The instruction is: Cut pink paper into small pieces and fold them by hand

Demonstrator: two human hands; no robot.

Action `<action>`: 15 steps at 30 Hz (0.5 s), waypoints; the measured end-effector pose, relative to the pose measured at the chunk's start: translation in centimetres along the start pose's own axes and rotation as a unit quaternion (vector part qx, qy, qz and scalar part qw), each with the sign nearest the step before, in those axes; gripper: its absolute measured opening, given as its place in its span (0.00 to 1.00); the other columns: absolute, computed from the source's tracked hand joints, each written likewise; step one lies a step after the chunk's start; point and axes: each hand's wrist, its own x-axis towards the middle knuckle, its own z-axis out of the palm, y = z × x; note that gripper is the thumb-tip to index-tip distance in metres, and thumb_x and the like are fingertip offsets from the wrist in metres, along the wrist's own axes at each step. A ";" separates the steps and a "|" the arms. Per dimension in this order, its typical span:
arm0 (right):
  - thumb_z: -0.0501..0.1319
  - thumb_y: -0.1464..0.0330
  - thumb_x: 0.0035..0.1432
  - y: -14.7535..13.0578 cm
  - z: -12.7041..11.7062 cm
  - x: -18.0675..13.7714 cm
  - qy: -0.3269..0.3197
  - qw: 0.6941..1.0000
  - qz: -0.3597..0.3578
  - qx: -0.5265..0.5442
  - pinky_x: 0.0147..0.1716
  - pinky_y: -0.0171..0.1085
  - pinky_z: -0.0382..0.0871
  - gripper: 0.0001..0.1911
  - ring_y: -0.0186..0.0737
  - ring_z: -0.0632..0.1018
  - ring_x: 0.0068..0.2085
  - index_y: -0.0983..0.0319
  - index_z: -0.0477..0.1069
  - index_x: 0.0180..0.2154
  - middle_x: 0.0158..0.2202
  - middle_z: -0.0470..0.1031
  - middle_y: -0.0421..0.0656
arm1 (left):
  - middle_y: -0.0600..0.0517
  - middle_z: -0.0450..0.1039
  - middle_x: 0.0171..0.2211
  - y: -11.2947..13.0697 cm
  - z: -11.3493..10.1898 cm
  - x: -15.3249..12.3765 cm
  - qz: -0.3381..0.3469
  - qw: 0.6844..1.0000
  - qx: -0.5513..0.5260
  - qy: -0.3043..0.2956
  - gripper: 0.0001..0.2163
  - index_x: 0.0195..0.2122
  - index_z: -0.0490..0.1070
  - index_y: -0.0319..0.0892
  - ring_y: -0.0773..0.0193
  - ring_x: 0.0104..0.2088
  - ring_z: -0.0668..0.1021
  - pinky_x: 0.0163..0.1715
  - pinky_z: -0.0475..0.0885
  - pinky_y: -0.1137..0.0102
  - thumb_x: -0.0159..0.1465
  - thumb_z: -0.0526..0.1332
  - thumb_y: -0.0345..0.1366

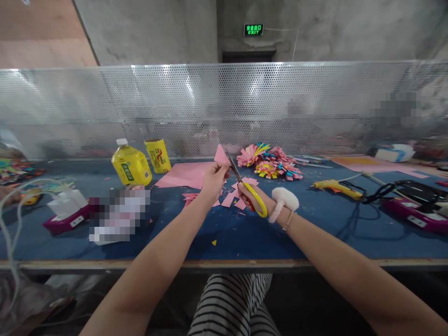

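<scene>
Left hand (212, 179) pinching pink paper (221, 156) upright over the table (227, 233); right hand (252, 196) closed through scissors (245, 189), blades angled up-left, seemingly meeting the paper's right edge.

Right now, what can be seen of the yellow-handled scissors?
The yellow-handled scissors have slim metal blades and looped yellow plastic handles with a red inner part. The right hand grips the handles. The blades point up and away, slightly parted, meeting the pink paper piece pinched by the left hand above the blue table.
</scene>
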 end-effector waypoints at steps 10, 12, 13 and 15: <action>0.48 0.45 0.48 0.2 -0.1 0.3 0.012 1.000 0.009 -0.010 0.07 0.28 0.52 0.26 0.25 0.57 0.10 0.62 0.57 0.22 0.11 0.54 0.33 | 0.57 0.61 0.17 -0.2 0.1 -0.1 -0.013 1.000 -0.018 -0.010 0.09 0.19 0.60 0.39 0.76 0.18 0.63 0.21 0.59 0.78 0.53 0.59 0.34; 0.48 0.45 0.48 0.1 -0.2 0.2 0.010 1.000 0.004 -0.013 0.07 0.28 0.52 0.26 0.25 0.57 0.10 0.62 0.58 0.22 0.12 0.54 0.33 | 0.57 0.62 0.17 0.0 0.2 -0.2 -0.019 0.998 -0.048 -0.018 0.08 0.20 0.61 0.39 0.76 0.19 0.64 0.21 0.60 0.78 0.52 0.60 0.33; 0.47 0.45 0.49 0.0 -0.2 0.2 0.010 1.000 0.002 -0.014 0.07 0.27 0.52 0.26 0.25 0.57 0.10 0.62 0.58 0.22 0.12 0.54 0.33 | 0.57 0.62 0.17 0.1 0.3 -0.2 -0.021 0.998 -0.056 -0.019 0.08 0.20 0.61 0.38 0.76 0.19 0.65 0.21 0.60 0.78 0.52 0.60 0.33; 0.47 0.45 0.49 -0.2 -0.2 0.1 0.011 1.000 0.006 -0.012 0.07 0.27 0.52 0.26 0.25 0.57 0.10 0.62 0.58 0.22 0.12 0.54 0.33 | 0.57 0.62 0.17 0.1 0.2 -0.2 -0.017 0.998 -0.050 -0.021 0.09 0.19 0.61 0.38 0.76 0.19 0.65 0.22 0.60 0.77 0.52 0.60 0.33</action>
